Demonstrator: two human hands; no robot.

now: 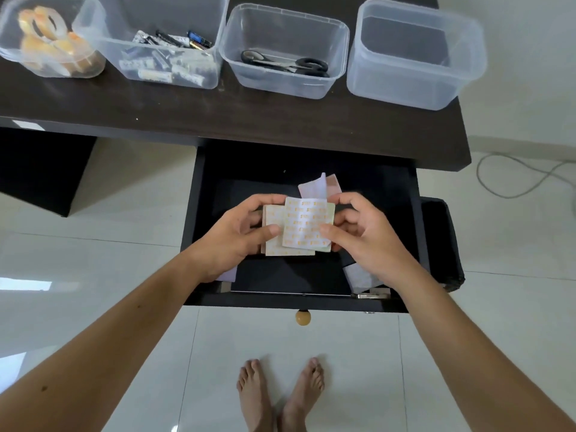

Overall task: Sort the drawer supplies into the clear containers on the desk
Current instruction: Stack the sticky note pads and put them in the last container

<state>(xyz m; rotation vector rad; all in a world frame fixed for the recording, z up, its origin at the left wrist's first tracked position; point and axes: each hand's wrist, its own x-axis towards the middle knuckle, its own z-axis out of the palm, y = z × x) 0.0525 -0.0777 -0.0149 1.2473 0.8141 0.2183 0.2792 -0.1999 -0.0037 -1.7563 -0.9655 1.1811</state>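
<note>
Over the open black drawer (416, 213) both hands hold a small stack of pale sticker sheets (304, 226) with orange print. My left hand (240, 235) pinches the stack's left side and my right hand (358, 232) pinches its right side. More loose pale sheets (314, 187) lie in the drawer behind the stack, and others (358, 275) show under my right wrist. On the dark desk stand several clear containers: one with tape rolls (46, 35), one with batteries (168, 54), one with scissors (286, 62), and an empty one (414, 54) at the right.
The desk's front edge (249, 129) overhangs the drawer's back. A wooden knob (303, 317) sticks out from the drawer front. A grey cable (514, 179) lies on the white tiled floor at right. My bare feet (280, 394) stand below the drawer.
</note>
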